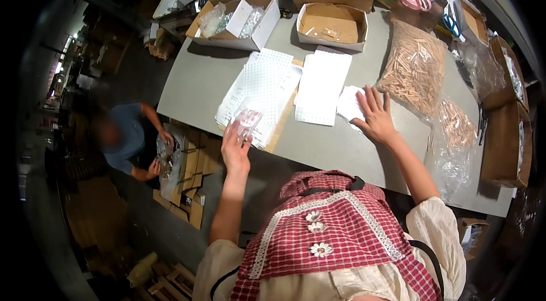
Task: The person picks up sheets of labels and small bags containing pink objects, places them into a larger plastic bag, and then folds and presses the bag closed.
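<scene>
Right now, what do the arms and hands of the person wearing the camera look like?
The left hand and right hand are bare: no gloves or watch can be seen. The loose, wrinkled, cream-coloured cloth left sleeve and matching right sleeve look about elbow-length.

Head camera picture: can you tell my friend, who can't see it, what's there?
Someone's left hand holds a small clear packet at the edge of paper sheets, while the right hand spreads over a white pile on a grey table. A big clear bag of wooden pegs lies to the right, and another person is off left.
</scene>
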`<state>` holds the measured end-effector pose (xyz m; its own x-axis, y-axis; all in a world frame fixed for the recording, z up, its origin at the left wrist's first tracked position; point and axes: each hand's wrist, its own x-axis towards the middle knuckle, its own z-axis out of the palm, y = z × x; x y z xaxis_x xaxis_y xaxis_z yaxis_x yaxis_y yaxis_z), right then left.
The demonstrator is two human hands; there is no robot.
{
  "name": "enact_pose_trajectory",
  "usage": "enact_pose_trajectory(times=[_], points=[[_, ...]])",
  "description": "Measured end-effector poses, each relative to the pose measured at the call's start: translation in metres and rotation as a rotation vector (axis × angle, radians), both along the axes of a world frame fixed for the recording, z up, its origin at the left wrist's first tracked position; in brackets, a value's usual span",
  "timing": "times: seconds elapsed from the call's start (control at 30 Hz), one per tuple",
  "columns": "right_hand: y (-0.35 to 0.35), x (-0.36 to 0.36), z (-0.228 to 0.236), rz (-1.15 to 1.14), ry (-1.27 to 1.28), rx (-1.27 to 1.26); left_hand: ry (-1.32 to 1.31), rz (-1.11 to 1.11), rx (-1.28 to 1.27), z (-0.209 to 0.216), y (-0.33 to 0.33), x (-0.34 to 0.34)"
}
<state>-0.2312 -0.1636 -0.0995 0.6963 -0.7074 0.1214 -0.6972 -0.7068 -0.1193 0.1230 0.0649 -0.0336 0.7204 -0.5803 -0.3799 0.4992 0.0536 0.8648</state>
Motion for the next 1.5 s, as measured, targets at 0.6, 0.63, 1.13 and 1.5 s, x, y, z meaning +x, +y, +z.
enact_pose_trajectory(times=[0.6, 0.63, 1.13, 1.5], points=[[0.033, -0.008, -0.017, -0.594, -1.006, 0.154, -1.369, -0.601, -0.012, -0.034, -0.302, 0.065], [0.031, -0.006, -0.016, -0.597, -0.922, 0.125, -1.418, -0.596, -0.022, -0.037, -0.307, 0.071], [0.070, 0.005, -0.010, -0.596, -0.822, 0.119, -1.509, -0.644, 0.324, -0.051, -0.109, 0.075], [0.102, -0.014, 0.020, -0.467, 0.044, 0.222, -1.735, -0.706, 0.651, -0.076, -0.074, 0.043]])
